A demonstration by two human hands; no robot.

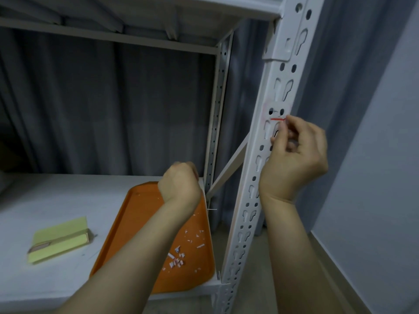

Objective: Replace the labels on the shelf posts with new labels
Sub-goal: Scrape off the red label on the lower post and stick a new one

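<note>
The white perforated front shelf post [254, 168] runs up the right side of the view. At mid height a remnant of the old label [277, 119] clings to it, showing a red line and pale residue around the holes. My right hand [294, 155] is against the post, its fingertips pinched on the right end of that label remnant. My left hand [180, 181] is curled into a loose fist above the far end of the orange tray [136, 214]; whether it holds anything is hidden. White and red paper scraps [178, 259] lie in the tray.
A yellow-green pad of notes [60, 240] lies on the white shelf board [56, 200] left of the tray. The rear post [215, 109] and a diagonal brace [229, 168] stand behind. A grey curtain hangs at the back; a wall is on the right.
</note>
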